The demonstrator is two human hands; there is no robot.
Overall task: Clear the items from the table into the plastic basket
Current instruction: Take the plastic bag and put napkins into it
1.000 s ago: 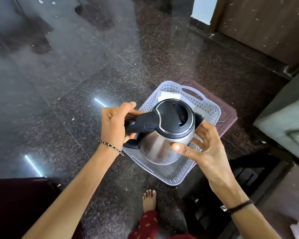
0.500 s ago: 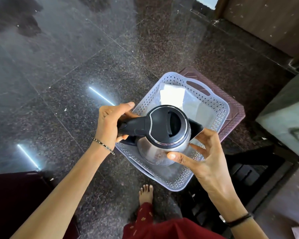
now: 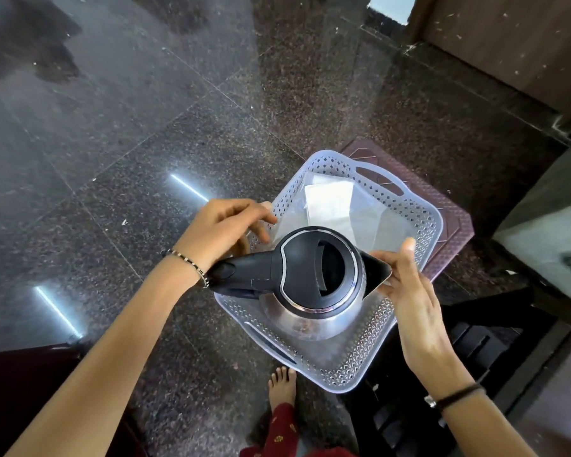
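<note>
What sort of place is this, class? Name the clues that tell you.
Probably a room in a home. The clues: a polished dark granite floor, a bare foot standing on it, and an electric kettle in a plastic basket on a low stool.

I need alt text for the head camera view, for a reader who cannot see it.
A steel kettle with a black lid sits in a white plastic basket on a dark floor, beside a clear bag. The left hand is open above the kettle's handle; the right hand touches its spout.
</note>
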